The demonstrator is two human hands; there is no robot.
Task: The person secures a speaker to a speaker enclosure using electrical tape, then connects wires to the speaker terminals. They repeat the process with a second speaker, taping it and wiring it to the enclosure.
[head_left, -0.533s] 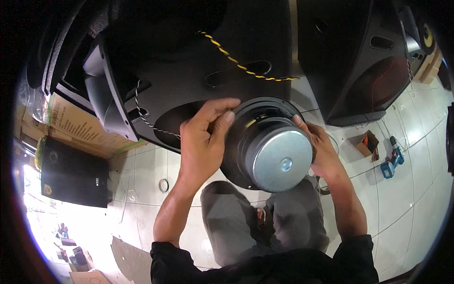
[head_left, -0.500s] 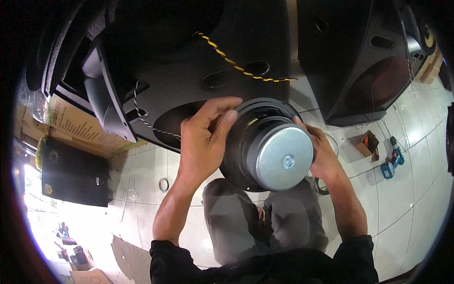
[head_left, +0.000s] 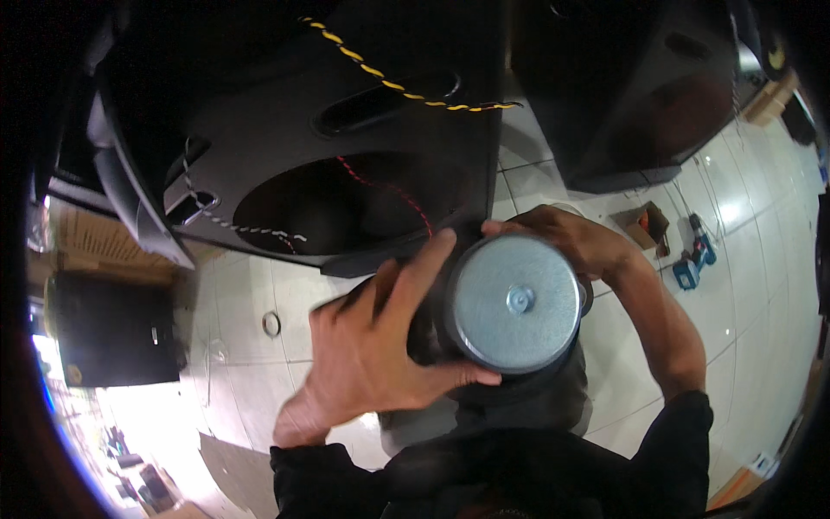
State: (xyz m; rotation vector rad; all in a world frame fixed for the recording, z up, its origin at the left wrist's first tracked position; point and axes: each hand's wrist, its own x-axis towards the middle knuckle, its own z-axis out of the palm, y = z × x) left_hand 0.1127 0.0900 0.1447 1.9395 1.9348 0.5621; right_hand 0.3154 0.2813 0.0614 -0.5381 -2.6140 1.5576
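Head view: you hold the round speaker driver [head_left: 517, 303] between both hands, its silver back facing up, just below the black speaker cabinet [head_left: 474, 164]. Your left hand [head_left: 367, 346] is spread wide around the driver's side, thumb at its lower edge, forefinger reaching its upper side. Your right hand [head_left: 588, 246] curls over the upper right of the driver, though part of that grip is hidden. On the cabinet's face you have a large round opening [head_left: 303, 212] with a thin red wire [head_left: 380, 186] across it; a yellow-and-black twisted wire [head_left: 393, 85] hangs above that opening. Right of the cabinet stands a second cabinet [head_left: 596, 104], with a blue drill [head_left: 698, 251] and a small open box [head_left: 642, 227] lower right on the floor.
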